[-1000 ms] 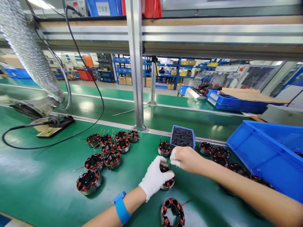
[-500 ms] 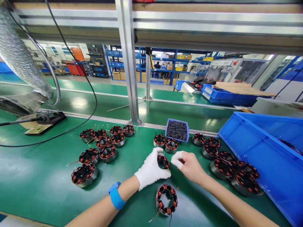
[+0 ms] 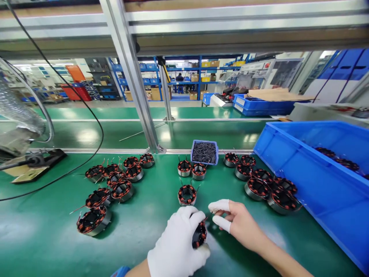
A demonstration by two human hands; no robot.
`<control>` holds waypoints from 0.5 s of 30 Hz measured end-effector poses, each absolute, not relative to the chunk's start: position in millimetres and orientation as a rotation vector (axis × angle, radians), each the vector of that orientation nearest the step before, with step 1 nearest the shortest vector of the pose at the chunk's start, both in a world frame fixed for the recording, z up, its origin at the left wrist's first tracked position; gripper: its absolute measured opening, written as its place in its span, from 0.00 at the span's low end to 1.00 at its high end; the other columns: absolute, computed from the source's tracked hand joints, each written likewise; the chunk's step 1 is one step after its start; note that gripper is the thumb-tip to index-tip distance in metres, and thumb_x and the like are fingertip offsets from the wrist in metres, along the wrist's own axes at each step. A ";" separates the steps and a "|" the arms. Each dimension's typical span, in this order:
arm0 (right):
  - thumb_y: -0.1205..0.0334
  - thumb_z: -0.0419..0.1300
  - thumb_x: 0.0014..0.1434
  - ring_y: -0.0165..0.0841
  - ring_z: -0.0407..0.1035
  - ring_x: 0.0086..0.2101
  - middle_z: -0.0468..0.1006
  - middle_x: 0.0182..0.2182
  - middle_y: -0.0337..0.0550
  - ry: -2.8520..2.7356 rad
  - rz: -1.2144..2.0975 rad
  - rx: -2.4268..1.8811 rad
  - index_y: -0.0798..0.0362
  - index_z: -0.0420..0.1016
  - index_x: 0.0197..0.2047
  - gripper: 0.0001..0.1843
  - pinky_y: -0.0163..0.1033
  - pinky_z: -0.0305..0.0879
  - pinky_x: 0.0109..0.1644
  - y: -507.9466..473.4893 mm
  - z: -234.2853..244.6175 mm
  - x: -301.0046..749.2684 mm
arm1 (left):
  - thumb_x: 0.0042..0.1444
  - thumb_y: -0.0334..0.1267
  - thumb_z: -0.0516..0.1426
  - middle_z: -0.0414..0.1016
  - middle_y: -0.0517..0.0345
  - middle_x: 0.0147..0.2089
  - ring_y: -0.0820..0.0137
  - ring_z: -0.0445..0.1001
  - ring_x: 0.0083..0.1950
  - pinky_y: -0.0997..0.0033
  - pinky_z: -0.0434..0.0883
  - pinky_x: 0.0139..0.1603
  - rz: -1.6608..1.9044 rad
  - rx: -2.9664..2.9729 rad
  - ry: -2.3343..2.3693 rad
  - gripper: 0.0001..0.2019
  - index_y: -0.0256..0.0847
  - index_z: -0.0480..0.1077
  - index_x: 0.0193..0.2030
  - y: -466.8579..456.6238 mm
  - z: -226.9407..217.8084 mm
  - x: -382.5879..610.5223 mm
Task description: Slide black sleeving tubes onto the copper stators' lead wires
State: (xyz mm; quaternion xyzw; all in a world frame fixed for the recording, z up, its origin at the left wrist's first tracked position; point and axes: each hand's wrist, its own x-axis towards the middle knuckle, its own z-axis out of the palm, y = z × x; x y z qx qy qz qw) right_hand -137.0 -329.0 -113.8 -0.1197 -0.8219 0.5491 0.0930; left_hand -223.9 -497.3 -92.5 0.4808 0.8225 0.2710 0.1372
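My left hand [image 3: 178, 242], in a white glove, is wrapped round a motor stator [image 3: 199, 234] with copper windings near the front of the green bench. Part of that stator is hidden under the glove. Just to its right is my right hand [image 3: 235, 221], white cots on its thumb and forefinger; these are apart with nothing between them. Beyond the left hand stands another stator [image 3: 187, 195], its wire ends pointing up. Two more, a left one [image 3: 184, 168] and a right one [image 3: 198, 171], sit before a small tray [image 3: 217, 154] of short black tubes [image 3: 204, 152].
Several stators [image 3: 121, 190] are grouped on the left, and several more [image 3: 257, 188] on the right beside a large blue bin [image 3: 323, 192]. A metal post [image 3: 135, 84] rises from the bench's far edge. A black cable [image 3: 100, 142] loops across the left side.
My left hand has let go of the farther stator, come nearer and closed on the front one. My right hand has moved nearer, its finger and thumb parting. The view has swung right.
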 end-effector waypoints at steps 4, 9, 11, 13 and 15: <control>0.66 0.54 0.55 0.33 0.68 0.33 0.75 0.34 0.43 -2.497 1.204 -0.111 0.50 0.75 0.39 0.11 0.37 0.67 0.37 -328.2 -117.8 -138.0 | 0.38 0.32 0.55 0.60 0.55 0.49 0.62 0.62 0.49 0.63 0.63 0.50 0.816 1.409 2.304 0.26 0.49 0.62 0.49 -494.6 -95.2 -227.8; 0.67 0.52 0.58 0.32 0.68 0.35 0.76 0.34 0.42 -2.534 1.014 0.048 0.51 0.74 0.39 0.10 0.36 0.64 0.39 -324.7 -117.4 -137.9 | 0.40 0.32 0.54 0.57 0.55 0.52 0.62 0.59 0.52 0.64 0.62 0.53 0.826 1.379 2.287 0.28 0.48 0.61 0.52 -496.6 -100.8 -228.5; 0.66 0.52 0.59 0.32 0.67 0.34 0.75 0.33 0.41 -2.573 1.007 0.044 0.51 0.74 0.38 0.10 0.35 0.63 0.38 -324.2 -116.1 -138.5 | 0.40 0.33 0.54 0.57 0.54 0.52 0.62 0.59 0.53 0.63 0.62 0.53 0.800 1.367 2.290 0.28 0.48 0.60 0.52 -496.8 -103.2 -228.7; 0.67 0.52 0.59 0.32 0.66 0.33 0.75 0.31 0.41 -2.618 1.004 0.031 0.51 0.74 0.37 0.10 0.35 0.62 0.37 -323.8 -114.4 -139.5 | 0.40 0.33 0.54 0.57 0.54 0.52 0.61 0.59 0.53 0.62 0.62 0.53 0.771 1.362 2.289 0.28 0.48 0.60 0.53 -496.8 -104.3 -229.0; 0.67 0.51 0.59 0.32 0.66 0.32 0.75 0.30 0.41 -2.659 0.995 0.025 0.51 0.74 0.36 0.10 0.35 0.62 0.36 -323.0 -112.7 -140.1 | 0.41 0.33 0.54 0.57 0.54 0.53 0.61 0.59 0.53 0.61 0.61 0.53 0.755 1.361 2.293 0.28 0.48 0.60 0.53 -496.7 -104.2 -229.2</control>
